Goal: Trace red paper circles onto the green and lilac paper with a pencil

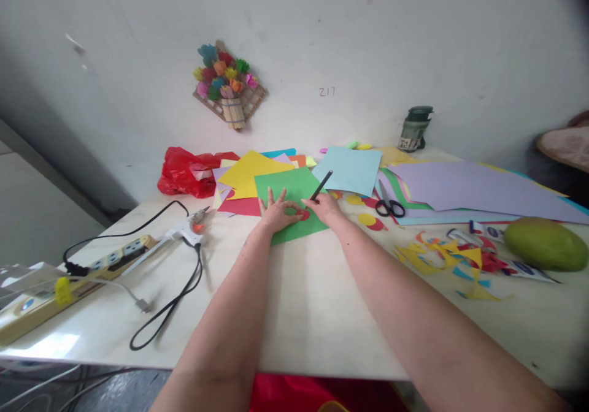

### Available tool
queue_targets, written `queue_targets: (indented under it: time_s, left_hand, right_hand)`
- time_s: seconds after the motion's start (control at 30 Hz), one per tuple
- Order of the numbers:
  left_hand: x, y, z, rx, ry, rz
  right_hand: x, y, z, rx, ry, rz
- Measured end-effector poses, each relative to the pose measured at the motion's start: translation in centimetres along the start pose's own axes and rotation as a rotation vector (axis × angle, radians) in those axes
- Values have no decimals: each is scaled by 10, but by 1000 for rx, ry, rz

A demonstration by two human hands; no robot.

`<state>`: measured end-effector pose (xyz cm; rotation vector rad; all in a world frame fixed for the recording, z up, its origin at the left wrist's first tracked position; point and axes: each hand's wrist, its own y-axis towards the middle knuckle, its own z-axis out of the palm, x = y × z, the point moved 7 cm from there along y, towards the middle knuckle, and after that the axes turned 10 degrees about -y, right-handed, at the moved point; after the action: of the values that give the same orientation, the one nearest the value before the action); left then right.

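Note:
A sheet of green paper (294,185) lies on the table under both hands. My left hand (276,211) rests flat on it with fingers spread, thumb and index finger touching a small red paper circle (302,215). In my right hand (324,208) is a black pencil (321,185), tilted, its lower end by the red circle; the tip is hidden by the fingers. Yellow paper circles (367,219) and red ones lie just right of that hand. Black-handled scissors (389,207) lie beyond them.
A glue gun (186,231) with its cord and a power strip (110,259) sit at left. Coloured sheets (460,185), paper scraps (442,254), glue tubes and a green mango-like fruit (545,244) are at right. A red plastic bag (188,173) and a bottle (415,129) stand near the wall.

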<state>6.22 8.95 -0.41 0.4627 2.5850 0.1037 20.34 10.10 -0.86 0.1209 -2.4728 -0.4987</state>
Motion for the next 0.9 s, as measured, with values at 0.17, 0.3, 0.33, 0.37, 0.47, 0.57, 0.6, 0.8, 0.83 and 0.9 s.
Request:
queue_targets:
  time_s: [0.17, 0.3, 0.33, 0.37, 0.47, 0.57, 0.6, 0.8, 0.83, 0.9]
  left_hand:
    - [0, 0, 0, -3, 20, 2]
    - [0, 0, 0, -1, 8, -3]
    - [1, 0, 0, 0, -1, -2]
    - [1, 0, 0, 0, -8, 0]
    - [1, 1, 1, -6, -15, 7]
    - [2, 1, 1, -11, -6, 6]
    - [3, 1, 1, -11, -3, 5]
    - [3, 2, 2, -10, 2, 6]
    - [3, 2, 2, -8, 1, 5]
    - [3, 2, 1, -7, -5, 9]
  right_hand:
    - [0, 0, 0, -13, -2, -4]
    - [0, 0, 0, -13, -22, -2]
    - [0, 0, 0, -10, -27, -1]
    - [0, 0, 0, -9, -30, 0]
    - [1, 0, -1, -11, -30, 0]
    - [2, -1, -3, -20, -37, 9]
    - [2, -1, -3, -23, -38, 11]
    - [3, -2, -5, -42, -48, 2]
    - [3, -2, -5, -44, -46, 1]
    - [3, -3, -5, -42, -42, -1]
